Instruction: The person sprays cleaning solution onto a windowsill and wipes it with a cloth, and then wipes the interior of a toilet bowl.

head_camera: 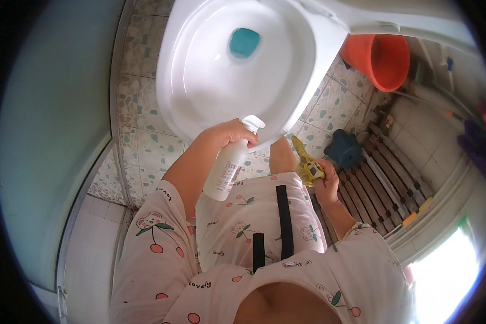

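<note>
My left hand point(239, 133) grips a white plastic spray bottle point(225, 172) around its neck, just below the trigger head. The bottle leans in front of the near rim of a white toilet bowl point(243, 91). Blue-green water point(244, 42) lies in the bottom of the bowl. In my right hand point(327, 182) is a crumpled yellow cloth point(305, 162), held to the right of my knees, with one end sticking up. Part of the cloth is hidden by my fingers.
An orange-red plastic bucket point(391, 60) stands right of the toilet. A dark blue plastic container point(343, 149) sits beside a slatted wooden rack point(384, 182). Patterned tiles point(154, 105) cover the floor. A frosted panel point(60, 101) with a metal frame closes off the left.
</note>
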Demonstrator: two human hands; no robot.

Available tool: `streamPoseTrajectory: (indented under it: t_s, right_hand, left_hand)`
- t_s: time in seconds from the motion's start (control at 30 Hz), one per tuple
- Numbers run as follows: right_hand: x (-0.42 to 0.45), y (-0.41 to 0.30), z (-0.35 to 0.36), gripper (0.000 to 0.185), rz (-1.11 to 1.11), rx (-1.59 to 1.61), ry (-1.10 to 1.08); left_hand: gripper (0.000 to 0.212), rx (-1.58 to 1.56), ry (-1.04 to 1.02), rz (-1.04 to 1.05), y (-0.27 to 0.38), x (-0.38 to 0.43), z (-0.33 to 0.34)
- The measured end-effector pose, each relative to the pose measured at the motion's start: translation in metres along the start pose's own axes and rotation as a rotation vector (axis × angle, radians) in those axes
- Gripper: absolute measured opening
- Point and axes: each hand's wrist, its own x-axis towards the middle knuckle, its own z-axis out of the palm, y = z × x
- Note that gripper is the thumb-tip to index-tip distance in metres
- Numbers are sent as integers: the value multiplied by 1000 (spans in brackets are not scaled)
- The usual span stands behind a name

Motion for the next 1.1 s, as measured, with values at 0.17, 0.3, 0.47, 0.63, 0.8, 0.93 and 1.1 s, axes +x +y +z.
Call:
streamPoseTrajectory:
  t_s: [0.17, 0.3, 0.47, 0.63, 0.8, 0.93, 1.1]
  right_hand:
    - [3, -2, -2, 37, -16, -6, -20]
    - [1, 5, 3, 38, -6, 26, 2]
    - [0, 11, 6, 39, -7, 41, -12]
    - [1, 7, 8, 38, 1, 38, -21]
    - [2, 8, 11, 38, -23, 49, -16]
    - [0, 9, 12, 37, -11, 54, -16]
    - [2, 8, 12, 37, -29, 36, -23]
  left_hand:
    - [20, 169, 72, -162, 11, 5, 5]
    - [24, 74, -36, -75, 7, 11, 6]
    - [26, 54, -59, -105, 17, 8, 8]
    - [28, 170, 55, -226, 21, 13, 8]
    - [25, 117, 30, -245, 20, 14, 7]
    - [23, 181, 138, -220, 24, 8, 10]
    - [26, 141, 73, -195, 14, 11, 8]
